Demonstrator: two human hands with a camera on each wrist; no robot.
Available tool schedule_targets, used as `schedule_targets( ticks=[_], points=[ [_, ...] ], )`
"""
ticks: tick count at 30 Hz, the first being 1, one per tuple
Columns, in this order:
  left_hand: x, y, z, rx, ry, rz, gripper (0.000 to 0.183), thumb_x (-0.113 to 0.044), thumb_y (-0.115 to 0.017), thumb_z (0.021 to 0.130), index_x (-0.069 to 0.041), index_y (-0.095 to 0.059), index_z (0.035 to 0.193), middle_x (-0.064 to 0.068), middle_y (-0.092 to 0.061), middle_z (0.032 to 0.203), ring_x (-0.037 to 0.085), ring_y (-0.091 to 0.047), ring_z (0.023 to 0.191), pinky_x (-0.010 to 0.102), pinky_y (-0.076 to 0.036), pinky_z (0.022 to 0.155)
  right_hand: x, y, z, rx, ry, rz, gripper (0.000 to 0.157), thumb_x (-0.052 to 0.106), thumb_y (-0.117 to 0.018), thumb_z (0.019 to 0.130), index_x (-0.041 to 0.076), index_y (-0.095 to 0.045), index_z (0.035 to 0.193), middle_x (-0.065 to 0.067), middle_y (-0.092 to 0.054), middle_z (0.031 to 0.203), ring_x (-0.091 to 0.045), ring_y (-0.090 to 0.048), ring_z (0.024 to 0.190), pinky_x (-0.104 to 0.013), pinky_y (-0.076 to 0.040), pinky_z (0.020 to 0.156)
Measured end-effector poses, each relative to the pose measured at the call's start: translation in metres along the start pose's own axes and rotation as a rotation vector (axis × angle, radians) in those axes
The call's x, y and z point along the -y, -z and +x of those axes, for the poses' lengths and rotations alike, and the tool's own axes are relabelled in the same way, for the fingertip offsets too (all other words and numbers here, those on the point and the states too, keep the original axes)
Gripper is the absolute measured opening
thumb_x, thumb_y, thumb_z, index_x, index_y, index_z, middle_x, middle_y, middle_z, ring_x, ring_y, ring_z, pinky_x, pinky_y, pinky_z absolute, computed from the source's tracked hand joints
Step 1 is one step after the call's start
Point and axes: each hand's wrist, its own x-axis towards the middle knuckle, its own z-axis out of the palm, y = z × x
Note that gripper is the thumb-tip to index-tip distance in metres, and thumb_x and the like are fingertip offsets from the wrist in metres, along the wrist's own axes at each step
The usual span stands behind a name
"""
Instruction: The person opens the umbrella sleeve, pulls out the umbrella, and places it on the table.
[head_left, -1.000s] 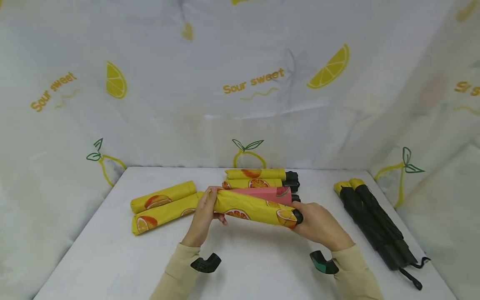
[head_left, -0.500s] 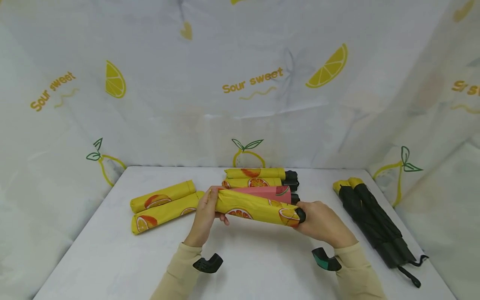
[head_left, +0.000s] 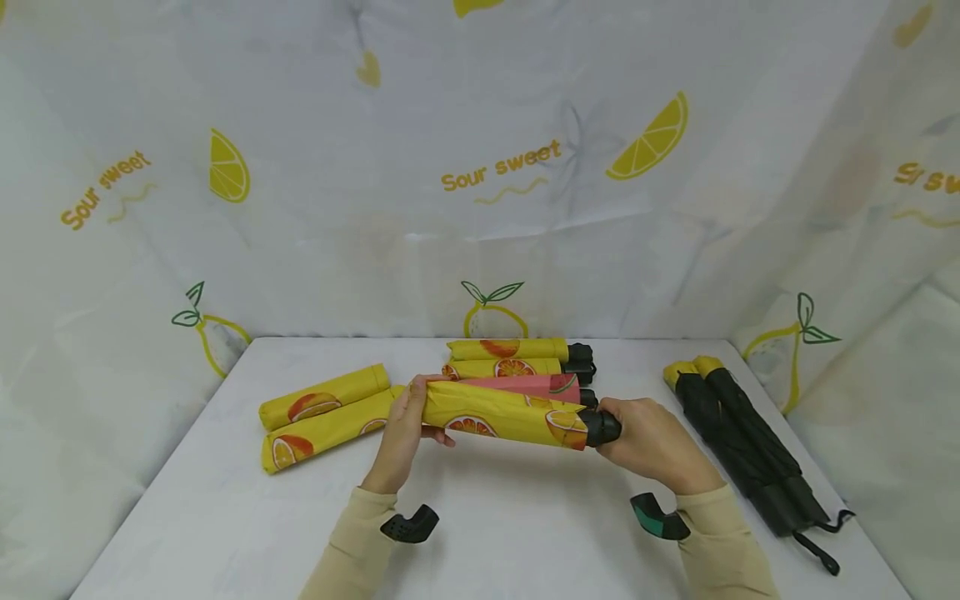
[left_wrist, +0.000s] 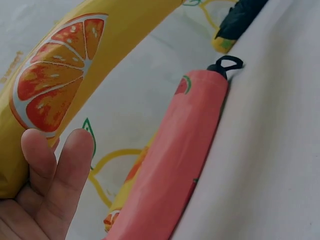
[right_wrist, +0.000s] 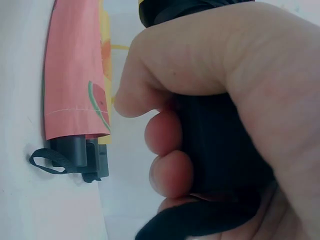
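- More of the black handle shows beyond the yellow citrus-print sleeve than a second ago, and the right hand has shifted slightly rightward with it.
- Held umbrella: raised over the middle of the white table, nearly level, its handle end slightly lower.
- Left hand: gripping the far-left end of the yellow citrus-print sleeve, with a fingertip against the printed cloth in the left wrist view.
- Right hand: fingers curled around the black handle; a dark strap hangs just below it in the right wrist view.
- Just behind, partly hidden by the held umbrella, lies an umbrella in a pink watermelon-print sleeve, its black handle end pointing right.
- Beyond the pink one, two umbrellas in yellow fruit-print sleeves lie side by side, handles also to the right.
- Two more yellow sleeves lie together at left, slanted; the left hand overlaps the nearer one's end.
- Well apart at right, two bare black folded umbrellas lie alongside each other, yellow tips away, wrist straps toward the near edge.
- Lemon-print white curtain backs the table.
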Motion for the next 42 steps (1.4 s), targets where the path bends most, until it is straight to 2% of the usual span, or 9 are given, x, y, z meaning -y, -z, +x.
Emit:
schedule_targets(
  ticks=[5,9,15,19,28,34,42],
  points=[
    [0.001,0.002,0.001,-0.034,0.002,-0.032,0.063,-0.054,-0.031,0.108,-0.004,-0.054,0.139,0.006,-0.064,0.097,0.015,-0.056,0.054,0.033,-0.06,0.059,0.002,-0.001,0.002,0.011,-0.017,-0.015,0.021,0.005,-0.082,0.073,0.007,-0.07,0.09,0.003,-0.069,0.076,-0.01,-0.051,0.063,-0.024,-0.047,0.06],
    [0.002,0.003,0.001,-0.084,0.002,-0.058,0.058,-0.054,-0.034,0.107,-0.007,-0.059,0.13,0.005,-0.065,0.093,0.015,-0.056,0.053,0.033,-0.06,0.058,0.003,-0.002,0.002,0.014,-0.038,-0.016,0.022,0.006,-0.082,0.072,0.007,-0.07,0.091,0.002,-0.07,0.077,-0.011,-0.052,0.063,-0.027,-0.048,0.061],
    [0.004,0.008,0.003,-0.169,0.005,-0.088,0.055,-0.055,-0.039,0.106,-0.008,-0.062,0.121,0.003,-0.068,0.093,0.017,-0.065,0.066,0.031,-0.06,0.057,0.0,-0.001,0.0,-0.02,-0.043,-0.028,0.019,0.005,-0.079,0.07,0.01,-0.069,0.085,0.004,-0.064,0.068,-0.011,-0.049,0.059,-0.027,-0.042,0.057],
    [0.003,0.009,0.003,-0.212,-0.008,-0.114,0.05,-0.054,-0.044,0.105,-0.008,-0.061,0.117,0.002,-0.067,0.092,0.015,-0.065,0.068,0.029,-0.059,0.055,-0.001,0.0,0.0,-0.051,-0.023,-0.034,0.019,0.004,-0.079,0.069,0.011,-0.069,0.083,0.006,-0.062,0.065,-0.01,-0.047,0.057,-0.026,-0.04,0.055],
    [0.001,0.011,0.005,-0.23,-0.025,-0.146,0.043,-0.051,-0.052,0.103,-0.01,-0.062,0.113,0.002,-0.068,0.091,0.016,-0.067,0.072,0.029,-0.059,0.055,-0.003,0.004,-0.001,-0.115,-0.007,-0.066,0.021,0.004,-0.081,0.068,0.013,-0.071,0.084,0.005,-0.065,0.069,-0.01,-0.048,0.059,-0.027,-0.041,0.056],
    [-0.001,0.012,0.005,-0.256,-0.009,-0.142,0.045,-0.053,-0.053,0.102,-0.01,-0.062,0.115,0.001,-0.068,0.091,0.015,-0.067,0.074,0.029,-0.059,0.057,-0.006,0.007,-0.001,-0.139,-0.001,-0.07,0.023,0.004,-0.083,0.067,0.013,-0.072,0.086,0.003,-0.069,0.073,-0.011,-0.05,0.061,-0.029,-0.046,0.058],
    [-0.004,0.012,0.004,-0.289,-0.005,-0.167,0.045,-0.054,-0.052,0.101,-0.012,-0.062,0.112,0.0,-0.068,0.089,0.014,-0.066,0.073,0.028,-0.058,0.056,-0.009,0.01,-0.003,-0.17,0.021,-0.079,0.022,0.003,-0.082,0.068,0.015,-0.072,0.082,0.006,-0.066,0.07,-0.009,-0.048,0.06,-0.027,-0.042,0.057]
  ],
)
